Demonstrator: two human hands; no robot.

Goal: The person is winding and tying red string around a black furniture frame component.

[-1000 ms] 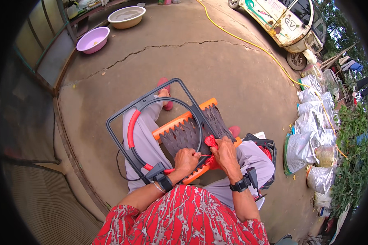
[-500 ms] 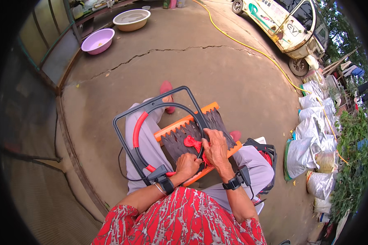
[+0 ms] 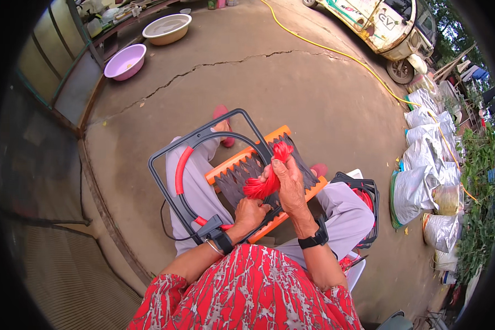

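Note:
My right hand (image 3: 290,186) is closed around the middle of a red cord bundle (image 3: 258,188), with both bushy ends sticking out. It is over a dark strap seat between orange bars (image 3: 235,159), in front of my body. My left hand (image 3: 251,214) is closed on the lower part of a black ring inside a squared black frame (image 3: 155,163); its fingertips are partly hidden. Red wrapping (image 3: 184,169) covers part of the ring on its left side. The frame leans across my left thigh and the strap seat.
A second black frame with red cord (image 3: 375,212) is beside my right leg. White sacks (image 3: 415,187) line the right side. A yellow hose (image 3: 335,50) crosses the concrete. A purple basin (image 3: 125,62), a wider basin (image 3: 167,29) and a three-wheeled vehicle (image 3: 388,27) are farther off.
My right hand has left the ring and now holds the red cord bundle up, which lay on the strap seat before. My left hand has stayed at the ring.

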